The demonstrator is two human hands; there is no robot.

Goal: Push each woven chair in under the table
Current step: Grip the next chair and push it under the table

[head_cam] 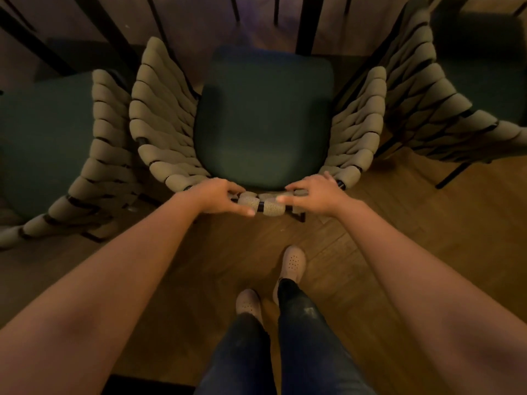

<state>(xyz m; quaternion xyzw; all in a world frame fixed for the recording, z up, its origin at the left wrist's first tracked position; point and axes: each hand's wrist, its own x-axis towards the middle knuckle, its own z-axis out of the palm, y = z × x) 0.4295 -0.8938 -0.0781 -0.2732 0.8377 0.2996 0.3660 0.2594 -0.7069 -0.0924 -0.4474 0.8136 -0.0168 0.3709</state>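
Note:
A woven chair (165, 124) with beige padded straps and a dark green seat cushion (265, 115) stands right in front of me. My left hand (219, 196) and my right hand (315, 195) both rest on the top rail of its back, fingers curled over the straps, close together at the middle. Another woven chair (97, 166) stands to the left and a third woven chair (427, 109) to the right, both with green seats. Dark table legs (305, 24) rise beyond the middle chair; the tabletop is out of view.
Wooden plank floor (399, 223) lies under and behind the chairs. My two feet in light perforated shoes (292, 263) stand just behind the middle chair. The neighbouring chairs flank it closely on both sides.

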